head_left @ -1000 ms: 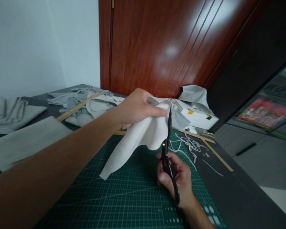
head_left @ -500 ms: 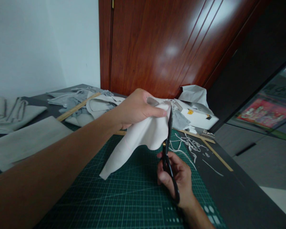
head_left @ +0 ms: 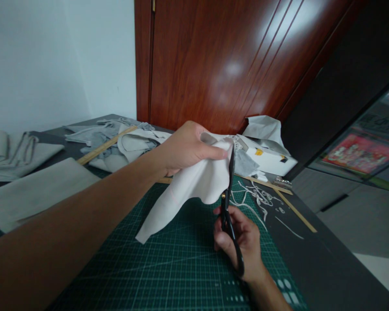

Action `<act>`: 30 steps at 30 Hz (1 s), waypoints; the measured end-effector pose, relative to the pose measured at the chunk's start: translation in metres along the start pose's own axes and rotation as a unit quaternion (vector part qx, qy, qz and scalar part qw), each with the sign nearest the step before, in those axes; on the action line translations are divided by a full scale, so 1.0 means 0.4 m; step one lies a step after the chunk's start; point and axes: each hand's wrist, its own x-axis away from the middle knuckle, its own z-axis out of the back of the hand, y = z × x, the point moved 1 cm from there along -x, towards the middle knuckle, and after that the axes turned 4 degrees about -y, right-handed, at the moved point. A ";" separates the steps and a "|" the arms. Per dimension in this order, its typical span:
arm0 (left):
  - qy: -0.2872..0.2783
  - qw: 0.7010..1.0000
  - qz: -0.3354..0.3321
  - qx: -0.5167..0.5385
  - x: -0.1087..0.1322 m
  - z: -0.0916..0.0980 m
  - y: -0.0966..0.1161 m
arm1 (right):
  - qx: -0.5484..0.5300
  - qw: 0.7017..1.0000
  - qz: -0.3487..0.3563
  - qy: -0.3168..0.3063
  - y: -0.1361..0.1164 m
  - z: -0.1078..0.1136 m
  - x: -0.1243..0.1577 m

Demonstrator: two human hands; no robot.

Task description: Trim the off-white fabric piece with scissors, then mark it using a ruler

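Note:
A piece of white fabric (head_left: 188,183) hangs from my left hand (head_left: 189,147), which pinches its upper edge between thumb and fingers. Its narrow end droops to the left over the green cutting mat (head_left: 142,276). My right hand (head_left: 241,239) is closed around the handles of black scissors (head_left: 227,203), blades pointing up and away from me. Those blades lie along the right edge of the fabric, close to my left thumb, and look nearly closed. Whether fabric sits between them, I cannot tell.
Thin white offcut strips (head_left: 259,196) lie right of the mat near a wooden ruler (head_left: 296,211). A white box (head_left: 269,157) stands behind them. Grey and white scraps (head_left: 106,136) with another wooden ruler (head_left: 106,145) and folded cloth (head_left: 39,185) are at the left.

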 end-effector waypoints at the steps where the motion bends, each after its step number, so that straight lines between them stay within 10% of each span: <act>1: -0.001 1.000 -0.001 -0.001 0.000 0.000 0.000 | 0.002 1.000 0.000 0.000 -0.001 0.000 0.000; 30: -0.006 1.000 -0.007 0.011 0.003 0.001 0.001 | 0.068 0.998 -0.014 0.000 -0.015 0.000 -0.003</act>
